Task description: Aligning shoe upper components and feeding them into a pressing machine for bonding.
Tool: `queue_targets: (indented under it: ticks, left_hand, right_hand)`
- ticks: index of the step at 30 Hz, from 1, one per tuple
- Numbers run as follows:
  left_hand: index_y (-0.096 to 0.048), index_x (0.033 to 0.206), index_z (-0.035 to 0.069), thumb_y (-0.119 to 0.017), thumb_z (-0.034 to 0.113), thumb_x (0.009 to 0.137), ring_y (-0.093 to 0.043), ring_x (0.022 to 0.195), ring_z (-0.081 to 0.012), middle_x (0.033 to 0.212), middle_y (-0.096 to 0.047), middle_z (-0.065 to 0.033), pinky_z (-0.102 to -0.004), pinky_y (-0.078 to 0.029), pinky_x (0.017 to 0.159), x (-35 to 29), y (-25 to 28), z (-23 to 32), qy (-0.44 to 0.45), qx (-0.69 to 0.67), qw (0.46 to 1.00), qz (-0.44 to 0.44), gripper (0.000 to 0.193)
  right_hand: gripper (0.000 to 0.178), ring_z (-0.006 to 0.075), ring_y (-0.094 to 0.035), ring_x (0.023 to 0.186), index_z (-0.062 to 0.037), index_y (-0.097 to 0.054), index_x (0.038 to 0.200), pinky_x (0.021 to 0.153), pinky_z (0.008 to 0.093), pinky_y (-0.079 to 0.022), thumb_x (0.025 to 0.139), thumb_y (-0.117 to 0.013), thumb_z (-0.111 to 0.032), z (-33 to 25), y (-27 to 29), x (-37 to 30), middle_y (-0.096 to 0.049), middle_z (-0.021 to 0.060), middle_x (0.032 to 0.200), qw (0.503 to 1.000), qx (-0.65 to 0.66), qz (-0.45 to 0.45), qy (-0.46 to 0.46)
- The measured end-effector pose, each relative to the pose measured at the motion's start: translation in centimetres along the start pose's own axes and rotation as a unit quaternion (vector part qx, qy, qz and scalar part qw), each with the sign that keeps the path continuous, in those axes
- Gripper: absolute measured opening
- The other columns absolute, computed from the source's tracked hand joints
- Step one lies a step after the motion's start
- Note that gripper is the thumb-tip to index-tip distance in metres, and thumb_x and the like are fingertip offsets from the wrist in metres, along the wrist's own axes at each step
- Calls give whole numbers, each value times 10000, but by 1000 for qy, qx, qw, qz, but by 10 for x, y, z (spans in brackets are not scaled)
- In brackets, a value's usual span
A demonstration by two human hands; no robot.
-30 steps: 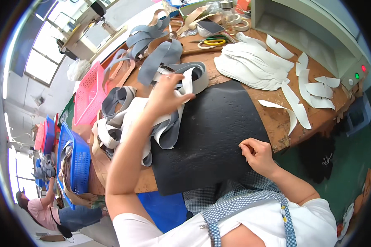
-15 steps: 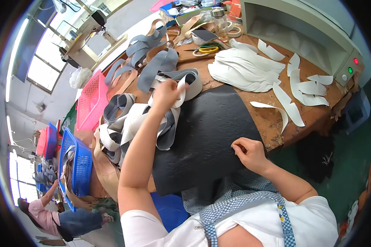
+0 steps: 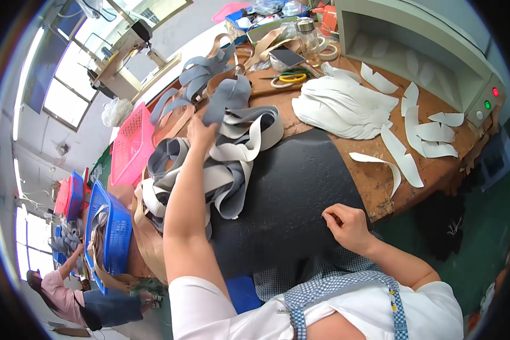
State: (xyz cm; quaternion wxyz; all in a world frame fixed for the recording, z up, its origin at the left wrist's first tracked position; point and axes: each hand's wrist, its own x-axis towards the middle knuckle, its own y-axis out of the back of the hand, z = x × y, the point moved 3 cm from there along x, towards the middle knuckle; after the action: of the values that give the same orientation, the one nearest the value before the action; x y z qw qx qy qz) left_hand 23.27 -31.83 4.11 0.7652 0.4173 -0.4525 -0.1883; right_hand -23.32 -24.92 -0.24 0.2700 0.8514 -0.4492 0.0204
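My left hand (image 3: 200,135) reaches far over the pile, at the lower edge of some blue-grey strips (image 3: 230,93). Its fingers are blurred, so whether they grip a strip is unclear. Just right of it lie looped strips, white on one side and grey on the other (image 3: 260,141), heaped toward me along the mat's left side. My right hand (image 3: 348,226) rests over the right edge of a black mat (image 3: 292,192), thumb and fingers curled together. Anything between those fingertips is too small or hidden to make out.
Stacked white cut pieces (image 3: 345,105) lie beyond the mat, with loose white pieces (image 3: 402,156) to their right. A grey box-shaped machine (image 3: 464,73) stands far right. Scissors (image 3: 292,78) and a glass jar (image 3: 307,42) are at the back. Pink (image 3: 131,144) and blue (image 3: 116,238) baskets stand left; a person (image 3: 68,294) works beyond.
My left hand has left the white-and-grey looped strip and moved left to the blue-grey strips. The right hand stays curled in the same place. The whole view has shifted slightly.
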Motion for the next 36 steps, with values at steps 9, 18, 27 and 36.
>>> queue_targets:
  ticks: [9, 18, 27, 36]
  left_hand:
    - [-655, 860, 31, -724, 170, 736, -653, 860, -308, 863, -672, -144, -432, -505, 768, -31, 8, 68, -202, 9, 971, -127, 198]
    - [-736, 968, 48, -712, 358, 872, -600, 701, -112, 780, -678, -13, -287, -473, 663, 102, 218, 55, -7, -366, 931, 11, 325]
    - [-530, 1351, 35, -543, 648, 874, -454, 1327, -401, 1383, -541, -221, -564, -322, 1084, 185, 189, -94, 59, 206, 974, 75, 777]
    - [-652, 1087, -121, -778, 569, 737, -671, 1033, -391, 1096, -682, -278, -424, -542, 864, 4, 31, -127, 116, 106, 918, -363, 783]
  right_hand:
    - [47, 180, -610, 534, 12, -676, 866, 490, 283, -457, 876, -663, -32, -3, 4, 0, -660, 101, 739, 999, -31, 26, 21]
    - [38, 148, -585, 510, 9, -679, 858, 475, 268, -438, 869, -647, -8, -2, 1, 5, -650, 87, 729, 999, -37, 14, -8]
    - [22, 173, -583, 495, -11, -673, 846, 468, 285, -443, 861, -666, -25, -7, -4, 3, -642, 84, 725, 999, -37, -9, -16]
    - [25, 155, -558, 491, 8, -659, 847, 457, 275, -404, 870, -651, 0, -6, 0, 3, -614, 89, 696, 997, -65, 23, 18]
